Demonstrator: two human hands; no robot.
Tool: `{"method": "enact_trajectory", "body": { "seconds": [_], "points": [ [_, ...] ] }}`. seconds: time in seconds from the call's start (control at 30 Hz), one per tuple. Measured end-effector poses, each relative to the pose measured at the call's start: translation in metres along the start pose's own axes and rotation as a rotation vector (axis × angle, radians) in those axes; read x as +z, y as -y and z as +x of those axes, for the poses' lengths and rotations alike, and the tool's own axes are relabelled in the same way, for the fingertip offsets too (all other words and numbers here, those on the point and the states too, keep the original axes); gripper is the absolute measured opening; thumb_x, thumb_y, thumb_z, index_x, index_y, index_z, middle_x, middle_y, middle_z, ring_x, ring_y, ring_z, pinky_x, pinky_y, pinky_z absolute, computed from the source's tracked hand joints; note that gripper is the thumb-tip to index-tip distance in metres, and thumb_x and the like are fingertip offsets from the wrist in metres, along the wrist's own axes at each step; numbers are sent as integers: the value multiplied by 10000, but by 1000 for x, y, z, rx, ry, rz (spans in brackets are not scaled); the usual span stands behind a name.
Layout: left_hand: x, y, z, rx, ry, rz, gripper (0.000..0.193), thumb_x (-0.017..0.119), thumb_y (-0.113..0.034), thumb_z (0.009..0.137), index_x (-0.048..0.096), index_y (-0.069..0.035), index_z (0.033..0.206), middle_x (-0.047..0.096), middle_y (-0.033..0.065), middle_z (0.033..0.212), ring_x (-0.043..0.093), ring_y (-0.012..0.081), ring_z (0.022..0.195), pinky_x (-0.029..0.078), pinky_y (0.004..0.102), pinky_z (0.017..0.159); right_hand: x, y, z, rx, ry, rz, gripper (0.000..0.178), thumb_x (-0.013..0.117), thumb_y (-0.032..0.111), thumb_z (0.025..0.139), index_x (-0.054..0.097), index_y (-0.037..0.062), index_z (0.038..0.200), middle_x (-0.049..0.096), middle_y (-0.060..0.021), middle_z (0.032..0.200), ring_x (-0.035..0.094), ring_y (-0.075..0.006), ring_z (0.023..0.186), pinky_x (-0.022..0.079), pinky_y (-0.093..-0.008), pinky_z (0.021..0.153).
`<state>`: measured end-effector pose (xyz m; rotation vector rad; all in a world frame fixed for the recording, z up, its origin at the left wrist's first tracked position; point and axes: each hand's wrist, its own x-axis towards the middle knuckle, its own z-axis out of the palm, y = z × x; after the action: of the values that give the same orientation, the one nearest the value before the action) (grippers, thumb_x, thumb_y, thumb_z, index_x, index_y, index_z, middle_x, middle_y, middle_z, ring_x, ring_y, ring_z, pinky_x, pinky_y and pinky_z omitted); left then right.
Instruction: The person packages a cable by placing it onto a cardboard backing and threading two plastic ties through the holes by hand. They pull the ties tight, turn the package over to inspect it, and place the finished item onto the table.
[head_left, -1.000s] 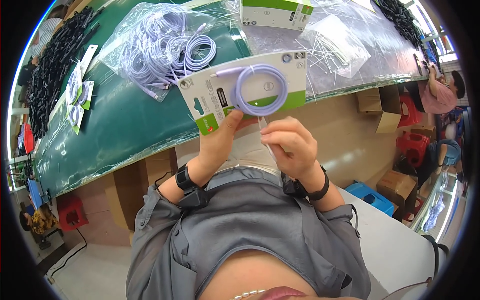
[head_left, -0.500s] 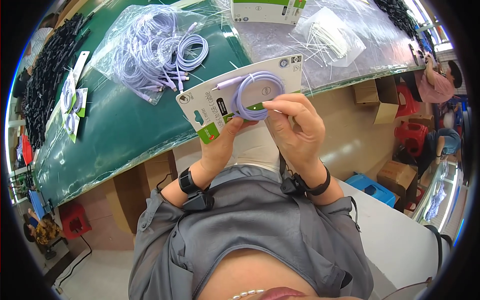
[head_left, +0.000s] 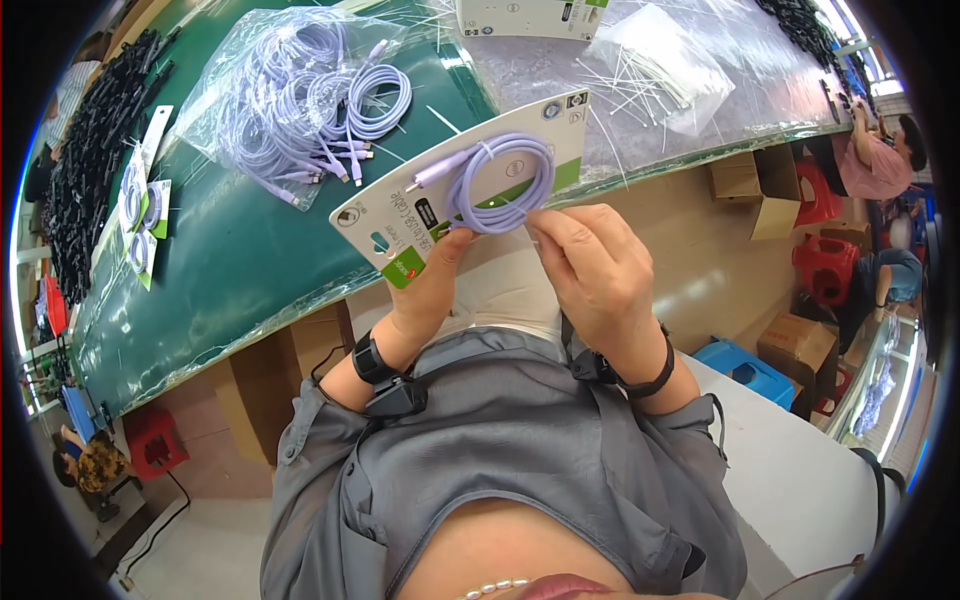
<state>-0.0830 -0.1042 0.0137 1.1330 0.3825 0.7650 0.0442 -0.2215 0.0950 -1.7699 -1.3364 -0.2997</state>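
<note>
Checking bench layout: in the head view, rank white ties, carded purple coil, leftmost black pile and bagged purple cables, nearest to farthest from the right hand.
1. Carded purple coil, right at the right hand
2. White ties, upper right
3. Bagged purple cables, upper left
4. Black pile, far left

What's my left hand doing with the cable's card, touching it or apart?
Touching: in the head view, the left hand grips the card at its lower edge, thumb over the front.

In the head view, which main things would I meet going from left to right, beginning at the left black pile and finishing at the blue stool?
Black pile → carded cables → bagged purple cables → left hand → right hand → blue stool.
</note>
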Motion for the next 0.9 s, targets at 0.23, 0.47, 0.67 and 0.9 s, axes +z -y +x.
{"method": "enact_trajectory", "body": {
  "seconds": [0.23, 0.47, 0.67, 0.9],
  "points": [
    [-1, 0, 3, 43, -4, 143, 469, 555, 28, 877, 402, -13, 1318, 530, 94, 1230, 560, 209, 1098, 504, 360, 925, -8, 3, -2, -83, 128, -81, 290, 653, -28, 707, 620, -35, 995, 582, -117, 844, 579, -267, 751, 497, -355, 674],
    [0, 1, -1, 173, 26, 170, 373, 625, 4, 870, 501, 6, 1222, 613, 91, 1117, 604, 168, 990, 499, 288, 870, -3, 4, -1, -61, 78, -81, 271, 704, -69, 689, 657, 13, 942, 612, -92, 838, 601, -251, 723, 496, -343, 618],
    [-2, 6, 0, 185, 72, 182, 335, 636, -13, 864, 525, 24, 1178, 614, 126, 1133, 615, 211, 1009, 524, 317, 843, -2, 4, -2, -67, 81, -78, 270, 702, -68, 690, 654, 12, 943, 614, -94, 841, 605, -258, 732, 499, -343, 625],
    [-2, -13, 5, 292, 318, 380, 278, 644, -8, 848, 561, 38, 1110, 615, 169, 1124, 631, 252, 1008, 548, 361, 812, -6, 6, -8, 5, 115, 14, 218, 692, -29, 717, 648, 9, 927, 608, -111, 837, 597, -267, 719, 503, -341, 634]
  ]
}}
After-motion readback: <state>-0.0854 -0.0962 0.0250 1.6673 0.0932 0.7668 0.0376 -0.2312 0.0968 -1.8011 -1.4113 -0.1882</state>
